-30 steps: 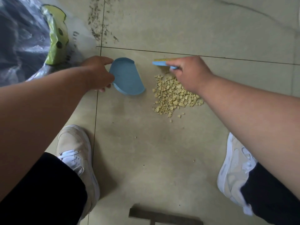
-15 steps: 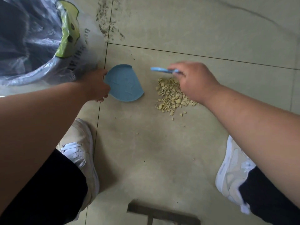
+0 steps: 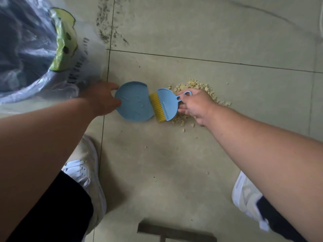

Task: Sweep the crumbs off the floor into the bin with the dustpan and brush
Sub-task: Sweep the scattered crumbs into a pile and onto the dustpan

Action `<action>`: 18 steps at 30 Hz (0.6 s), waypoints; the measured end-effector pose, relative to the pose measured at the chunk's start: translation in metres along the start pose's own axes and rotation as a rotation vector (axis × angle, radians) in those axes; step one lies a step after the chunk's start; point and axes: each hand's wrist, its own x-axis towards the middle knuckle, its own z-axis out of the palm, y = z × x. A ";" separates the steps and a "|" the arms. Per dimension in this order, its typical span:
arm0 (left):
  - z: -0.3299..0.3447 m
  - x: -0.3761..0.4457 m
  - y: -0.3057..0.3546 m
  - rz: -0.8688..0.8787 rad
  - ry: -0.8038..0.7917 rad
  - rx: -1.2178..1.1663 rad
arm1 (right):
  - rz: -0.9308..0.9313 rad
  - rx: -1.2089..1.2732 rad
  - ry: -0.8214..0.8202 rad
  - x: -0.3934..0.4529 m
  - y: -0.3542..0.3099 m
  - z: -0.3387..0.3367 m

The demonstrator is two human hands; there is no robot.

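As we looked down on the tiled floor (image 3: 174, 163), we found the left hand (image 3: 103, 100) holding the far-left rim of the blue dustpan (image 3: 134, 102), thumb over the edge; the fingers beneath were hidden, so we could not tell how tightly that grip was closed. The pan lay flat on the floor, and we saw nothing in it. The right hand (image 3: 195, 105) had its fingers curled round the looped handle of the brush (image 3: 166, 105), a firm closed grip. The brush lay with its long axis running left to right, yellow bristles pointing left and touching, or all but touching, the open straight edge of the pan. The crumbs (image 3: 201, 88) lay in a heap to the right of the brush head, partly beneath and beyond the right hand, so they sat behind the bristles, not between bristles and pan. In our judgement the coming move turned on that fact: the brush had to be carried right, past the heap, before any stroke leftward could drive crumbs into the pan. A few stray crumbs lay nearer the person's shoes. The bin (image 3: 26, 49), lined with a clear plastic bag (image 3: 83, 67), stood at upper left, just beside the left hand; its contents could not be made out. We judged the task at an early stage.
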 end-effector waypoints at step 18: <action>-0.001 -0.012 -0.006 0.037 -0.107 0.051 | -0.023 -0.463 -0.229 -0.012 0.001 -0.028</action>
